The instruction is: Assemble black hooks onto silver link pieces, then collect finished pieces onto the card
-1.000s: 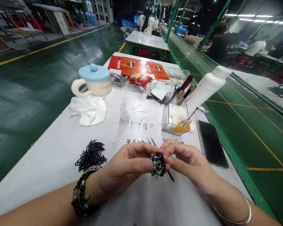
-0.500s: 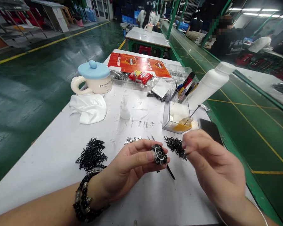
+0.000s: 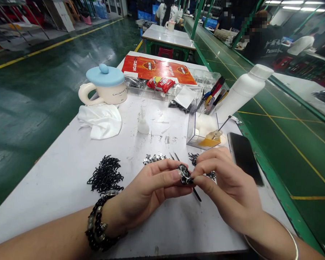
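Observation:
My left hand (image 3: 148,191) pinches a small round black-and-silver piece (image 3: 184,174) between thumb and fingers, above the white table. At the piece's right edge, the thumb and forefinger of my right hand (image 3: 230,184) are pressed together; whatever they hold is hidden. Behind my right fingers lies a pile of small black parts (image 3: 193,158), partly covered. A larger heap of curved black parts (image 3: 105,175) lies left of my left hand. Small silver pieces (image 3: 154,158) are just beyond my left fingers. Tweezers (image 3: 197,195) lie beneath the held piece.
A clear box (image 3: 203,139) holds a small bottle and tools, with a phone (image 3: 245,157) and a white bottle (image 3: 245,92) nearby. Farther left are a lidded mug (image 3: 112,92), a white cloth (image 3: 101,122) and a small translucent bottle (image 3: 143,124). People sit in the background.
My right hand has moved left from beside the small black pile to the held piece, its fingertips now meeting the piece. My left hand keeps its grip, and the phone is more exposed.

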`<state>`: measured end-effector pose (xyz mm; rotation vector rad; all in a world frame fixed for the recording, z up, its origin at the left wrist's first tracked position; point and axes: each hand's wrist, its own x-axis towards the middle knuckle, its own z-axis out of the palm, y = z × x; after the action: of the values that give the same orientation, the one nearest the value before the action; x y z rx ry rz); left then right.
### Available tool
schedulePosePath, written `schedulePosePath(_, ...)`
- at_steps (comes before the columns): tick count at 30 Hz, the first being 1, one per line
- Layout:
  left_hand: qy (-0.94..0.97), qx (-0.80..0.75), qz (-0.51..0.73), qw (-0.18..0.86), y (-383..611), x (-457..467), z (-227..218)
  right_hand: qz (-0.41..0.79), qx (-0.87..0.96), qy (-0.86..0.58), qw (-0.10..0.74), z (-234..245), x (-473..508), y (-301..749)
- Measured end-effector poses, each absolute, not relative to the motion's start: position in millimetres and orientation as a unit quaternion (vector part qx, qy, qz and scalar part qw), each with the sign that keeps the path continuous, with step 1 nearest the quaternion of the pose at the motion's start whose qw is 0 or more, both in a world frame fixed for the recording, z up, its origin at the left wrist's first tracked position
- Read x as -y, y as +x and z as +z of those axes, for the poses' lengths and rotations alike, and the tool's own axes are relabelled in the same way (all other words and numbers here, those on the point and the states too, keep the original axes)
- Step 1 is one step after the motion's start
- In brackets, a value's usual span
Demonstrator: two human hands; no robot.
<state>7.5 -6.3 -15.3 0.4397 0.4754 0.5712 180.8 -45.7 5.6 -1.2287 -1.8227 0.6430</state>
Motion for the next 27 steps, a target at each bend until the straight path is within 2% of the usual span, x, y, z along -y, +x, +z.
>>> schedulePosePath(9, 0.215, -0.229, 0.286, 0.905, 10.1, 4.1, -16.5, 0.298, 0.683, -0.525, 0.411, 4.2, 45.1, 179.2)
schedulePosePath(23, 0.234, -0.297, 0.279, 0.883, 8.2, 4.1, -14.6, 0.154, 0.768, -0.506, 0.361, 7.1, 42.3, 183.3)
schedulePosePath(27, 0.231, -0.288, 0.287, 0.884, 8.3, 4.8, -14.7, 0.214, 0.735, -0.503, 0.401, 1.6, 43.3, 182.3)
